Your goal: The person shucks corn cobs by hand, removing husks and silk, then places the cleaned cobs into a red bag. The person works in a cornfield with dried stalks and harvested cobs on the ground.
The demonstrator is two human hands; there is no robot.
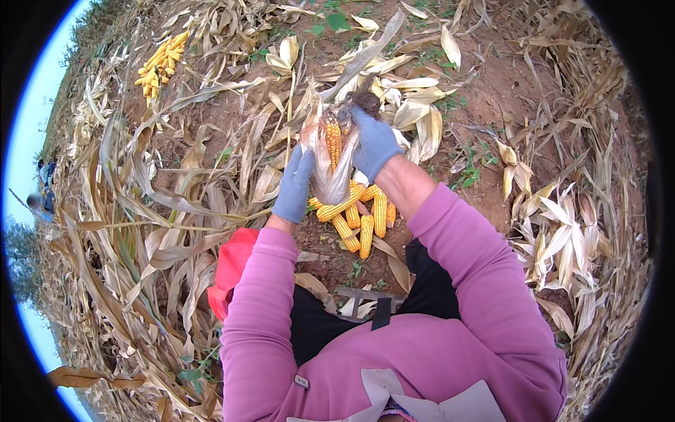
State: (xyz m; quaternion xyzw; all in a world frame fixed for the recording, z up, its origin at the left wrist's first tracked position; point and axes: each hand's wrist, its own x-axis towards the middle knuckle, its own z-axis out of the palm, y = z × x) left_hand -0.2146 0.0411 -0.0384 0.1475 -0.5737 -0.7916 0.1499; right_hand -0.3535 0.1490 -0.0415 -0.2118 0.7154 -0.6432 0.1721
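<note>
Between my two gloved hands is an ear of corn, its yellow kernels showing through a split in the pale husk. My left hand, in a grey-blue glove, is closed along the husk's left side. On the other side my right hand grips the peeled-back husk near the ear's upper end, where dark silk sticks out. The right fingertips are partly hidden behind the husk. Just below the held ear, several bare corn cobs with yellow kernels lie in a small pile on the soil.
Loose husks are strewn beyond my hands. Dry corn stalks cover the ground at left, and more husks lie at right. A second heap of cobs is at far left. Something red sits beside my left forearm. A person is at the far left edge.
</note>
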